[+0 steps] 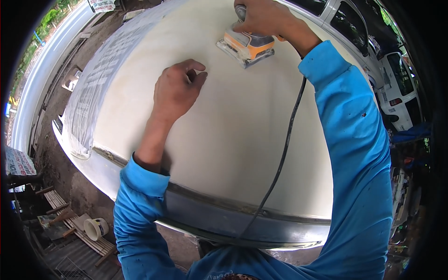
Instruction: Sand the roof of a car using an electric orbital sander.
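The right hand (pixel 265 19) wraps round the sander (pixel 247 43) at the far part of the cream panel (pixel 233 130), the left hand (pixel 177 87) half-curled and empty, while the cord (pixel 288 133), if snagged, could jerk the sander.

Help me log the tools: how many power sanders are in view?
1. The orange sander is in the right hand, over the pale panel, near the top of the picture. Others could be hidden toward the picture's dark edges.

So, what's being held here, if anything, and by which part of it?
The right grip holds the sander by its dark top; the left grip holds nothing visible.
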A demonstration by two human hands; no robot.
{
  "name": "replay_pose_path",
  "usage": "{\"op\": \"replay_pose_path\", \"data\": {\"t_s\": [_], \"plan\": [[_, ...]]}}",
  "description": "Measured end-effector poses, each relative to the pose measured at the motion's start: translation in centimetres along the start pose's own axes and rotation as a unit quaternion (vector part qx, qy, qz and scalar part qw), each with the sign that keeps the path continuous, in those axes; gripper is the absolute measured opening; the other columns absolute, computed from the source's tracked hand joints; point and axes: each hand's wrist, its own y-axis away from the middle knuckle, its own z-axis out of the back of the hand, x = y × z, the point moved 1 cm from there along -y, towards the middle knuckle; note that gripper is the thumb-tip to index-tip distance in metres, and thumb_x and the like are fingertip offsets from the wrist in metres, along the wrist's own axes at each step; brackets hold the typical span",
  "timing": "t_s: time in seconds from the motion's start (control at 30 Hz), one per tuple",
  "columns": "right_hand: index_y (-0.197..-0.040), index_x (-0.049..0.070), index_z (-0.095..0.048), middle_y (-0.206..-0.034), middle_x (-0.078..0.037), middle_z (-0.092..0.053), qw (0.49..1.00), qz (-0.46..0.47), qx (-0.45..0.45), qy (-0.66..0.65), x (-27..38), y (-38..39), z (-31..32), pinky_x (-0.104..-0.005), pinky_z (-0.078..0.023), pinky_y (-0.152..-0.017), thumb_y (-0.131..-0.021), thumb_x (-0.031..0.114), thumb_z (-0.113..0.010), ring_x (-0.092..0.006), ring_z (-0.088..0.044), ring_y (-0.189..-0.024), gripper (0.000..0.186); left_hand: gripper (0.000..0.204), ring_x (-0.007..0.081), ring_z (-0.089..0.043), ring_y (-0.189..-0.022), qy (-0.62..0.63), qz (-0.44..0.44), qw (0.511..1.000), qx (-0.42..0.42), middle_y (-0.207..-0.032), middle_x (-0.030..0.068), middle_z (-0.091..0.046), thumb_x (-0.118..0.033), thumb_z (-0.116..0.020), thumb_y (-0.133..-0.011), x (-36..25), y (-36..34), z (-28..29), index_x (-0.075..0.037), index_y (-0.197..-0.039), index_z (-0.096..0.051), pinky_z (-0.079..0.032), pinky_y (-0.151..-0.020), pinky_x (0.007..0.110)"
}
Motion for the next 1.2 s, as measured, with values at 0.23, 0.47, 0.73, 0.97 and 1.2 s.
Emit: {"op": "replay_pose_path", "data": {"t_s": [0.23, 0.47, 0.73, 0.97, 1.2], "plan": [[-0.108, 0.007, -0.068, -0.102, -0.022, -0.072, 1.000, -0.018, 0.018, -0.003, -1.1, 1.7, 0.7, -0.0488, -0.054, -0.086, -0.078, 0.038, -0.071, -0.0397, -0.068, -0.101, 0.044, 0.017, 0.0232, -0.066, -0.065, 0.003, 0.014, 1.000, 0.000, -0.074, 0.0077, -0.069, -0.019, -0.073, -0.086, 0.4, 0.2, 0.1, -0.009, -0.100, -0.075, -0.053, -0.066, 0.037], [-0.107, 0.007, -0.067, -0.100, -0.022, -0.072, 0.996, -0.085, 0.016, -0.001, -2.4, 3.5, 1.3, -0.0496, -0.054, -0.085, -0.078, 0.039, -0.071, -0.0412, -0.068, -0.099, 0.043, 0.018, 0.0108, -0.052, -0.062, 0.009, 0.009, 1.000, -0.001, -0.071, 0.0019, -0.060, -0.013, -0.071, -0.090, 0.1, -0.2, -0.2, -0.003, -0.104, -0.073, -0.045, -0.062, 0.029], [-0.108, 0.007, -0.067, -0.099, -0.022, -0.072, 1.000, -0.009, 0.016, 0.000, -0.6, 4.1, 1.3, -0.0503, -0.053, -0.083, -0.077, 0.038, -0.073, -0.0408, -0.068, -0.097, 0.044, 0.018, 0.0119, -0.054, -0.062, 0.013, 0.013, 1.000, 0.006, -0.071, 0.0035, -0.061, -0.014, -0.072, -0.089, 0.3, 0.2, -0.1, -0.003, -0.103, -0.074, -0.046, -0.062, 0.030], [-0.120, 0.008, -0.067, -0.106, -0.023, -0.072, 1.000, -0.025, 0.011, 0.002, -0.4, 4.0, 1.4, -0.0493, -0.054, -0.087, -0.079, 0.040, -0.071, -0.0409, -0.068, -0.102, 0.053, 0.018, 0.0124, -0.054, -0.062, 0.016, -0.012, 1.000, -0.007, -0.070, 0.0038, -0.061, -0.014, -0.072, -0.089, 0.5, 0.0, -0.5, -0.003, -0.103, -0.074, -0.046, -0.062, 0.031], [-0.118, 0.007, -0.067, -0.104, -0.022, -0.071, 0.996, -0.081, 0.040, 0.019, -1.6, 4.0, 0.6, -0.0484, -0.055, -0.086, -0.079, 0.041, -0.070, -0.0403, -0.068, -0.099, 0.051, 0.019, 0.0206, -0.061, -0.065, 0.021, -0.014, 1.000, -0.009, -0.070, 0.0071, -0.065, -0.017, -0.071, -0.087, 1.7, 0.1, -0.2, -0.004, -0.101, -0.074, -0.050, -0.065, 0.036]]}}
